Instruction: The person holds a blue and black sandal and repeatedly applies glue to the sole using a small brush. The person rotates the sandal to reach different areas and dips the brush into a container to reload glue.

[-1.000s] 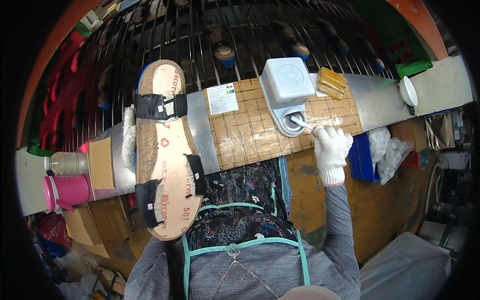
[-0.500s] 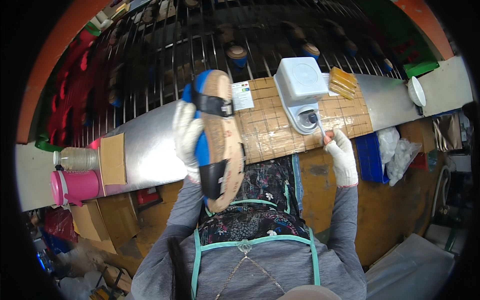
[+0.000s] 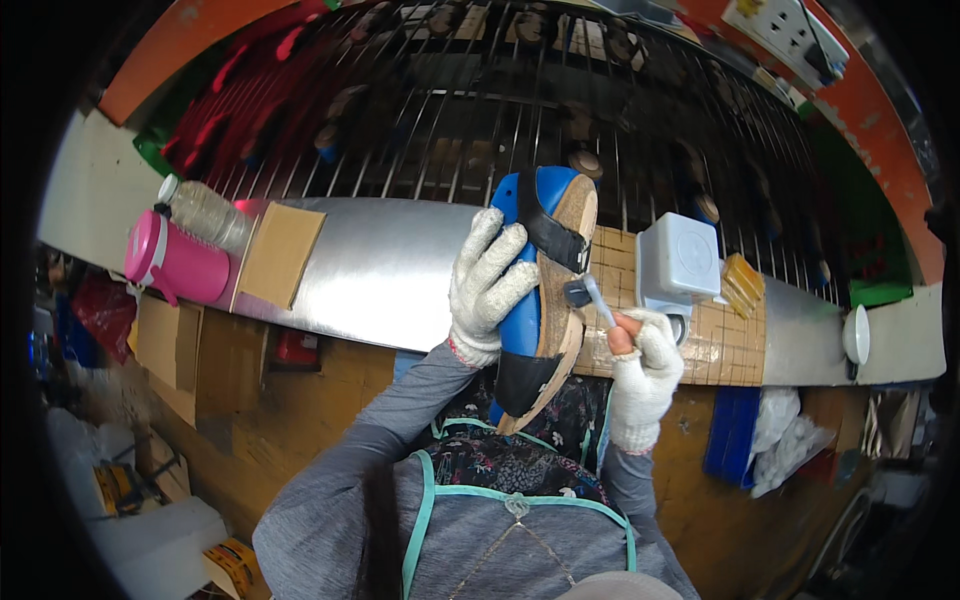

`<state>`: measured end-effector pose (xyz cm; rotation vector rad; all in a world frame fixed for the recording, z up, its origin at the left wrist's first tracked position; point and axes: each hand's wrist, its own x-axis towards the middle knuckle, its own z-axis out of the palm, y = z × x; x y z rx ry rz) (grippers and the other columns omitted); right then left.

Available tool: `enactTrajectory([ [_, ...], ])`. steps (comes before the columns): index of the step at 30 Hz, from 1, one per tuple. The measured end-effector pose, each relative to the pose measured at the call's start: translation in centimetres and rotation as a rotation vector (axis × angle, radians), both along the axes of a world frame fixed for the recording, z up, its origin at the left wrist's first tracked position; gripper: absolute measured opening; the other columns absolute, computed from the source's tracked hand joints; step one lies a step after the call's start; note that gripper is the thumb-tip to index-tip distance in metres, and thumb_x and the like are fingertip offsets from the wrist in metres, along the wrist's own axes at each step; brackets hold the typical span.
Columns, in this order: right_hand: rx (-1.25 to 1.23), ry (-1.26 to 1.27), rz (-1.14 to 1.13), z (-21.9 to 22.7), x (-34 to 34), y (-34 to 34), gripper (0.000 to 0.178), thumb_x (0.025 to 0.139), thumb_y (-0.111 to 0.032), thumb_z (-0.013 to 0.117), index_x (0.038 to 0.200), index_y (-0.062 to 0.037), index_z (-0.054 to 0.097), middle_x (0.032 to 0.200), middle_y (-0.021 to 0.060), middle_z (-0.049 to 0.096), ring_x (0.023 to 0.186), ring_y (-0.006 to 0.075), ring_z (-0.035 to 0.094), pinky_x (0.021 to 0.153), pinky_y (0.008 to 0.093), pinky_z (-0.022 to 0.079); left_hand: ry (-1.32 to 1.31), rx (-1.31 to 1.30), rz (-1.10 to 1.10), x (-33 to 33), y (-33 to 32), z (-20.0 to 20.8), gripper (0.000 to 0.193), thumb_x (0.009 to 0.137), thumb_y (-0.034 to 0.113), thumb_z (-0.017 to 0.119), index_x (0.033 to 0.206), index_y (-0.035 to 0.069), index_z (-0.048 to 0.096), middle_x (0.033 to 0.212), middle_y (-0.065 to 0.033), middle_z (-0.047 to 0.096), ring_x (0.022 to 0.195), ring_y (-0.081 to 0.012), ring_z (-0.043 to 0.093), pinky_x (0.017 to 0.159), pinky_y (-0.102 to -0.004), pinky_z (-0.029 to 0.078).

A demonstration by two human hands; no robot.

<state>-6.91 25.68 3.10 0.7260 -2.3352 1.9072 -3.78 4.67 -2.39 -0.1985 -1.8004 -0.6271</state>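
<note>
In my left hand [image 3: 488, 285], gloved in white knit, I grip a sandal on a blue shoe last [image 3: 520, 325]. It stands lengthwise in front of me, its cork-coloured bottom turned to the right. Black straps [image 3: 528, 383] wrap over that bottom near both ends. My right hand [image 3: 645, 375], in a white glove with bare fingertips, pinches a small brush [image 3: 597, 298] by its pale handle. The brush's dark head is at the middle of the sandal's bottom; whether it touches I cannot tell. A white glue pot [image 3: 680, 258] with a boxy top stands just behind my right hand.
A metal bench [image 3: 390, 270] runs across, partly covered by taped cardboard [image 3: 728, 350]. Yellow sticks [image 3: 741, 285] and a white bowl [image 3: 856, 335] lie to the right. At left are a pink jug [image 3: 185, 265] and clear bottle [image 3: 212, 215]. A rod rack [image 3: 440, 130] carrying shoes lies beyond.
My right hand has lifted the brush out of the pot's cup and brought it left to the sandal. The sandal has turned slightly in my left hand. The whole view has shifted.
</note>
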Motion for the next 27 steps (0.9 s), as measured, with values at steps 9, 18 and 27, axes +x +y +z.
enactTrajectory([
  [9,0.059,0.167,-0.115,-0.1,-2.7,-2.3,0.018,0.088,-0.013,0.079,0.098,0.0009,0.077,0.096,0.0064,0.064,0.08,0.0137,0.056,0.067,0.0269,0.044,-0.023,-0.124,0.039,1.4,-0.7,-0.2,0.04,0.078,0.015,0.076,0.114,0.022,0.06,0.135,-0.0112,0.059,0.138,-0.0416,0.046,0.113,-0.063,0.039],
  [18,0.31,0.62,-0.234,1.9,-4.8,-1.7,0.022,0.077,-0.01,0.084,0.098,-0.0087,0.079,0.098,0.0067,0.069,0.091,0.0235,0.058,0.08,0.0349,0.044,-0.034,-0.149,0.004,1.5,-1.1,-0.1,0.044,0.078,0.017,0.077,0.117,0.023,0.059,0.138,-0.0106,0.057,0.14,-0.0407,0.045,0.114,-0.0633,0.038],
  [27,0.335,0.628,-0.098,1.8,-5.4,-0.2,0.027,0.073,-0.01,0.085,0.099,-0.0128,0.079,0.099,0.0049,0.07,0.089,0.0226,0.06,0.082,0.0349,0.042,-0.051,-0.174,-0.039,1.1,-1.6,0.3,0.048,0.075,0.016,0.078,0.119,0.022,0.059,0.138,-0.0111,0.056,0.14,-0.0394,0.044,0.11,-0.0648,0.041],
])
